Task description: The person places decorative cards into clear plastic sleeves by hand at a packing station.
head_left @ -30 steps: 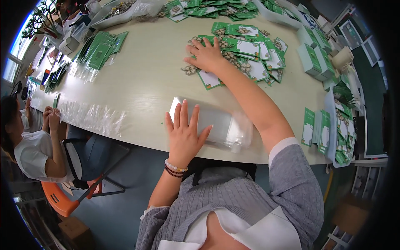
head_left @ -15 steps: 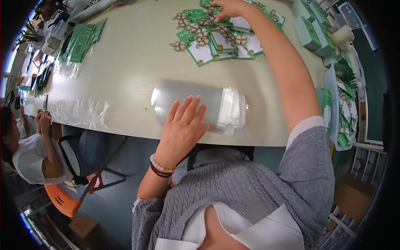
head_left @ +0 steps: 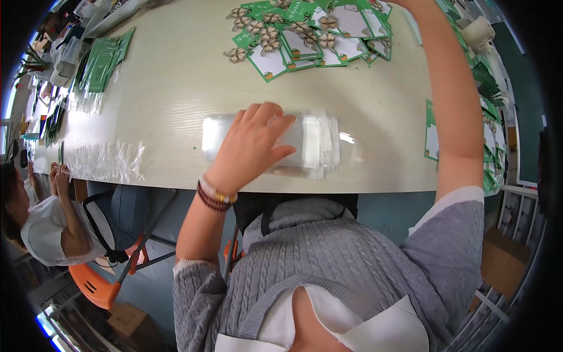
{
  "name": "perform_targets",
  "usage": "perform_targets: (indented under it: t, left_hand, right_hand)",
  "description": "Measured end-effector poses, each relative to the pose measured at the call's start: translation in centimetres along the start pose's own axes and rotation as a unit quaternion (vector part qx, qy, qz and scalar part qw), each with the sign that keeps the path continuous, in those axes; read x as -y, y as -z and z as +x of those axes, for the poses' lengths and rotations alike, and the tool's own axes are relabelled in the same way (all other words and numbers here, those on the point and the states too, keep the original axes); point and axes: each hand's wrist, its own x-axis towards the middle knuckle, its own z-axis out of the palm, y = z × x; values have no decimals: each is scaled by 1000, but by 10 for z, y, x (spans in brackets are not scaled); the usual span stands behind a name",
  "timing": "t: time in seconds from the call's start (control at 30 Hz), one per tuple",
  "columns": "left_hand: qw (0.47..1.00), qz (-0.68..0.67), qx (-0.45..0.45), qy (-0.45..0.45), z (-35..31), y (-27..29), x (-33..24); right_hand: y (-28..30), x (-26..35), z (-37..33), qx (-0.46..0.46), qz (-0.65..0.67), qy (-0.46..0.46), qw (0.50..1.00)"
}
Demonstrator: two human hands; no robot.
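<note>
A stack of clear plastic bags (head_left: 319, 141) lies near the table's front edge. Over its left part is my left hand (head_left: 249, 141), fingers bent and thumb held apart, with nothing visible in it; whether it touches the bags I cannot tell. My right arm reaches far forward on the right. Of my right hand (head_left: 417, 4) only a part shows at the upper edge, its fingers out of sight. Ahead of the bags lies a pile of green-and-white cards (head_left: 299, 56) with metal four-leaf-clover charms (head_left: 268, 42).
At the left lie green bagged packs (head_left: 105, 64) and a row of clear bags (head_left: 108, 161). A co-worker (head_left: 56, 220) sits there by an orange chair (head_left: 94, 286). On the right, a green-and-white card (head_left: 431, 132) lies beside a bin of cards (head_left: 491, 144), partly behind my arm.
My right hand has left the card pile and moved right, toward the upper edge. My left hand has lifted and bent its fingers over the bags. The view has shifted slightly.
</note>
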Motion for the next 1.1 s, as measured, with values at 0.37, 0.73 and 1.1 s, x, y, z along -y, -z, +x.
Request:
perform_targets:
  t: [0.37, 0.73, 1.1]
  left_hand:
    - [976, -145, 164, 8, 36, 2, 39]
    - [988, 138, -44, -59, 5, -3, -18]
    - [983, 137, 58, -106, -11, -9, -32]
  right_hand:
    - [-57, -62, -129, -30, 441, -86, 893]
    - [-140, -47, -213, -94, 652, -258, 707]
    - [-151, -64, -220, -23, 653, -267, 709]
